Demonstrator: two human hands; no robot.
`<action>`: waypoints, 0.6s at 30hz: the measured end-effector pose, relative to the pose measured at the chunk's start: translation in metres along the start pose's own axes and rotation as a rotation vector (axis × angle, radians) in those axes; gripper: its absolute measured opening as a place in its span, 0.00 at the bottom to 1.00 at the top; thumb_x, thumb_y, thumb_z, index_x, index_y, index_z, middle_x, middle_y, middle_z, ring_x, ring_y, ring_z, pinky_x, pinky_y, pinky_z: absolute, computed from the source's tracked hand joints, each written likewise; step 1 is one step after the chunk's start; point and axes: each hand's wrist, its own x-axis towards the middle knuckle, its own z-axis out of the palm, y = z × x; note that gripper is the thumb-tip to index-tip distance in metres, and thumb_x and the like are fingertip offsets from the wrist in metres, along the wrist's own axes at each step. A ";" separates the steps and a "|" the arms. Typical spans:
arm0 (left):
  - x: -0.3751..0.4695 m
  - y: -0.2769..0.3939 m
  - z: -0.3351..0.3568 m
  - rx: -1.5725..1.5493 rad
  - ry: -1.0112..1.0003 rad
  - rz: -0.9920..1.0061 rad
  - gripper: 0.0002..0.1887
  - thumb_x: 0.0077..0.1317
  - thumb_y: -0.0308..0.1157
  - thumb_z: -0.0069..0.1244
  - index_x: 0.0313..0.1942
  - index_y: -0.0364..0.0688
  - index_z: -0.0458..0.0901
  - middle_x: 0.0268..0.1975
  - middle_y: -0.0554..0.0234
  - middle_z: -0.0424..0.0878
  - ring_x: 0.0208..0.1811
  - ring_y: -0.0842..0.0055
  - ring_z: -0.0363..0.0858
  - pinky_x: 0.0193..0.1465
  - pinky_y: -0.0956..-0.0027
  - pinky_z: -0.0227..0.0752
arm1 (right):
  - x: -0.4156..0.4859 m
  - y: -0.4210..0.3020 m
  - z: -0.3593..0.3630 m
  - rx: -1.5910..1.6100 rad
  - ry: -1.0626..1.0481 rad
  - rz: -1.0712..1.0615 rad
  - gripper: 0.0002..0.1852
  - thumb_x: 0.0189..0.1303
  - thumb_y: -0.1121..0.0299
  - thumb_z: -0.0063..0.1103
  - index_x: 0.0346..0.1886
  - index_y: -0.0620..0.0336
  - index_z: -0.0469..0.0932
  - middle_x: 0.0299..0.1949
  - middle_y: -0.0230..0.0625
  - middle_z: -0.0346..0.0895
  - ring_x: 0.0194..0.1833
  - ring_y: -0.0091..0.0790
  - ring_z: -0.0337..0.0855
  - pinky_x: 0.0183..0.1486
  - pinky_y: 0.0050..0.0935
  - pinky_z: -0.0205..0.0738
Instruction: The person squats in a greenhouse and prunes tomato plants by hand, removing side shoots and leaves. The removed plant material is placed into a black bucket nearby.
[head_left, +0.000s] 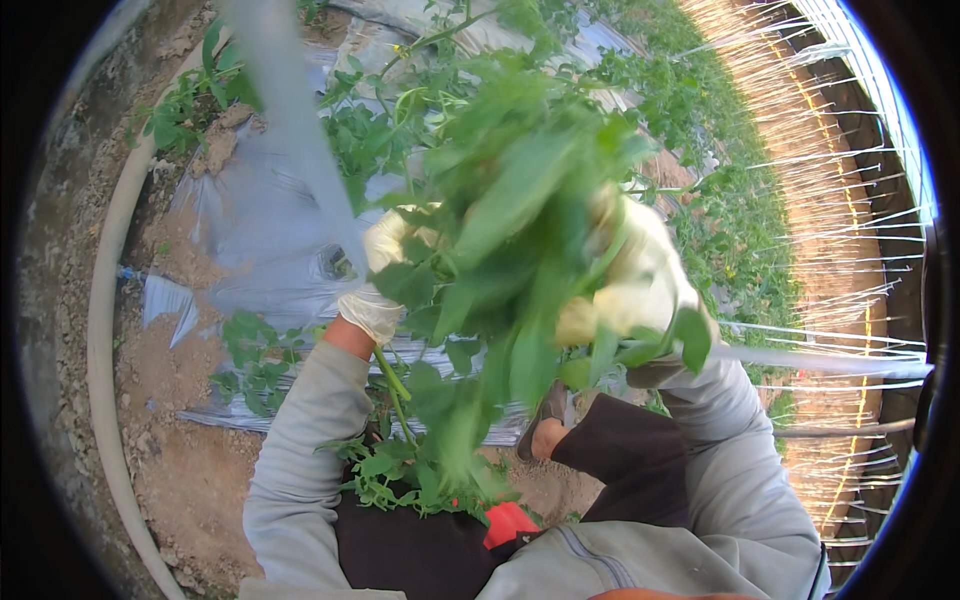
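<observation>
A large, blurred leafy green plant (517, 225) fills the space between my gloved hands and hides their fingers. My left hand (386, 262), in a pale glove, is at the left side of the foliage, partly behind leaves. On the right side, my right hand (630, 270), also gloved and blurred by motion, is against the leaves. Whether either hand grips a stem cannot be seen. A thick green stem (391, 375) runs down below my left wrist towards leaves over my lap. A pale strap or string (300, 120) slants down from the top to my left hand.
Silvery plastic mulch film (247, 225) covers the soil bed, with a hole in it. A pale hose (101, 315) curves along the left. Small plants (259, 360) grow nearby. Many white strings (832, 247) stretch along the right, beside rows of green plants (742, 247).
</observation>
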 end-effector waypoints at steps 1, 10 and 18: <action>0.001 -0.001 0.001 0.095 -0.034 0.071 0.18 0.72 0.30 0.59 0.58 0.32 0.79 0.50 0.59 0.86 0.47 0.76 0.85 0.50 0.73 0.81 | 0.002 0.002 -0.002 0.030 0.099 -0.156 0.40 0.56 0.56 0.78 0.68 0.65 0.72 0.49 0.41 0.84 0.47 0.33 0.86 0.51 0.36 0.81; 0.000 0.015 0.024 0.670 0.163 0.030 0.13 0.71 0.27 0.59 0.54 0.33 0.84 0.49 0.62 0.89 0.47 0.82 0.85 0.51 0.75 0.79 | 0.001 0.043 -0.032 0.919 0.686 0.074 0.46 0.59 0.32 0.65 0.67 0.63 0.71 0.59 0.47 0.77 0.57 0.47 0.81 0.60 0.45 0.80; -0.002 0.006 0.023 0.792 0.220 0.035 0.16 0.70 0.34 0.64 0.52 0.35 0.85 0.45 0.66 0.88 0.43 0.83 0.84 0.47 0.77 0.78 | -0.026 0.044 -0.064 1.568 0.542 -0.336 0.47 0.63 0.36 0.65 0.72 0.67 0.67 0.71 0.62 0.66 0.71 0.58 0.71 0.67 0.56 0.77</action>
